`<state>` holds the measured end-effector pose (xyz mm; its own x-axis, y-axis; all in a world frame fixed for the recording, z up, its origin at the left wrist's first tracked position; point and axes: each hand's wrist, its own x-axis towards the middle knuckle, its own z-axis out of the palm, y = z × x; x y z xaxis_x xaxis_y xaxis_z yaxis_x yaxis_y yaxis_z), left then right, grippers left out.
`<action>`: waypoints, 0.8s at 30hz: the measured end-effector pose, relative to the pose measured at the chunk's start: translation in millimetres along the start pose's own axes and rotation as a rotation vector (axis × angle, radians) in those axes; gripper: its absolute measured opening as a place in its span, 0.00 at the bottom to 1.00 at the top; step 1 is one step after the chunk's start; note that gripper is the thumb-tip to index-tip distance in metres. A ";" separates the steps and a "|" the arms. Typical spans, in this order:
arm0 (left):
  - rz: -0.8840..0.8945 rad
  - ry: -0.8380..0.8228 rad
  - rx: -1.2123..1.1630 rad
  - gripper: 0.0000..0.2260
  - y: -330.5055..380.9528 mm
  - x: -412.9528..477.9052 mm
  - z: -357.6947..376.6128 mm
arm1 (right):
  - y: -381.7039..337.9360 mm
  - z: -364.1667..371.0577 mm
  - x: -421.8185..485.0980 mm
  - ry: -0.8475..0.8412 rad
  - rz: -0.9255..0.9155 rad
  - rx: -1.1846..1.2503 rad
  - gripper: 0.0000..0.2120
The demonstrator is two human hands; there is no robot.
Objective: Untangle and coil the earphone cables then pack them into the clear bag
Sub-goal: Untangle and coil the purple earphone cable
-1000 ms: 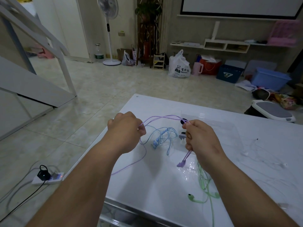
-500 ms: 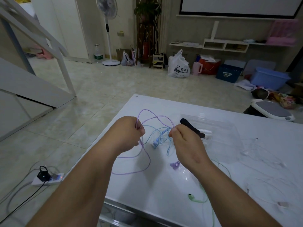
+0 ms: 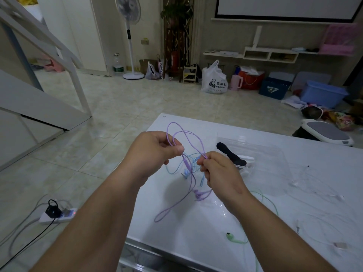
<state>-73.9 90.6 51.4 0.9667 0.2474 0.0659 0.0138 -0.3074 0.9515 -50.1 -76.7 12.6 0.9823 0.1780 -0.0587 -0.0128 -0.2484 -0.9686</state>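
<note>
Dim, soft indoor light; wide-angle distortion

A: What colours lie on the white table (image 3: 196, 242)?
B: A purple cable (image 3: 185, 162), light-blue earphones (image 3: 185, 173), a mint-green earbud (image 3: 228, 236).
A: And at its far side?
B: A clear bag (image 3: 265, 152), black piece (image 3: 229, 156) inside.

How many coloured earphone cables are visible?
3: purple cable held by left hand and right hand; blue cable lying beneath them; green cable beside the right forearm. Others may be hidden.
</note>
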 end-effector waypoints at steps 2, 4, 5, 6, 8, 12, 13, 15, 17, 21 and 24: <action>-0.007 0.002 -0.056 0.04 0.5 1.1 0.8 | -1.2 1.3 -1.8 -0.063 0.006 0.027 0.12; -0.014 0.004 -0.106 0.03 0.6 2.0 1.2 | -2.5 1.4 -4.6 -0.151 0.023 0.041 0.12; -0.013 0.015 -0.123 0.03 0.2 2.1 1.3 | -1.9 1.8 -5.3 -0.184 0.015 0.008 0.12; -0.010 0.034 -0.137 0.03 0.1 2.6 1.6 | -0.9 2.4 -5.5 -0.202 -0.003 -0.046 0.12; -0.005 0.086 -0.162 0.05 -0.8 3.7 2.7 | 0.1 4.5 -6.2 -0.204 -0.028 -0.102 0.09; -0.018 0.189 -0.252 0.12 0.0 7.2 4.1 | -3.3 3.4 -7.1 -0.231 -0.054 -0.119 0.09; -0.015 0.200 -0.266 0.12 0.6 7.8 4.4 | -4.9 2.6 -8.3 -0.246 -0.056 -0.128 0.09; -0.010 0.222 -0.306 0.14 1.7 9.2 4.9 | -6.9 0.7 -9.8 -0.261 -0.058 -0.171 0.11; -0.011 0.272 -0.321 0.14 1.2 10.8 4.5 | -6.4 -1.2 -10.0 -0.289 -0.056 -0.238 0.15; 0.027 0.373 -0.127 0.12 -5.8 13.3 4.2 | -0.8 -3.3 -7.0 -0.348 -0.055 -0.299 0.14; 0.024 0.411 -0.125 0.11 -9.2 15.7 3.7 | 0.0 -4.1 -6.8 -0.379 -0.057 -0.311 0.10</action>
<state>-57.9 93.9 42.5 0.7837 0.5950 0.1785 -0.0626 -0.2103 0.9756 -56.0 -81.7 14.0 0.8416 0.5194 -0.1477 0.1522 -0.4905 -0.8581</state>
